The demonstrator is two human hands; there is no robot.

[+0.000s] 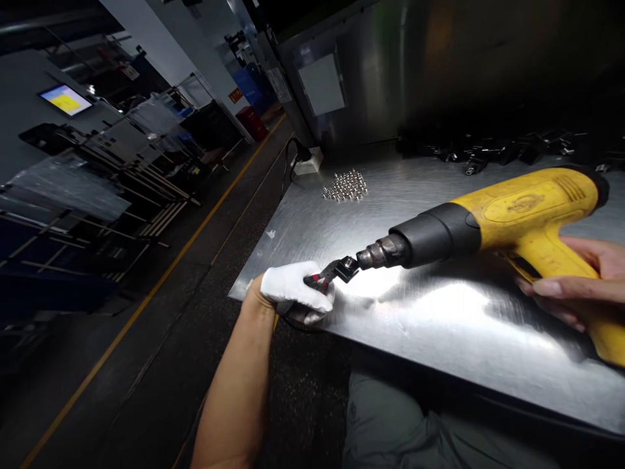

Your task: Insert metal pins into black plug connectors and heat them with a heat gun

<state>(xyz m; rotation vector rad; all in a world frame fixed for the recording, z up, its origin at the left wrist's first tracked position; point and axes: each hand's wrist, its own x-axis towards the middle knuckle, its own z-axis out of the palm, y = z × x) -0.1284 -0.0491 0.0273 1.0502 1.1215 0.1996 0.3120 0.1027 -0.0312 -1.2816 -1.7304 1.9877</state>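
Aiming the heat gun (532, 202) calls for a steady right hand (581, 286), its fingers wrapped around the grip. Clamp your gloved left hand's (293, 286) fingers firmly on the pliers (322, 279), as now, with the black part (347, 268) beyond them, just beside the nozzle (383, 253).

Small metal parts (346, 185) on the table (415, 202), beyond the hands, beside the power socket (308, 161).
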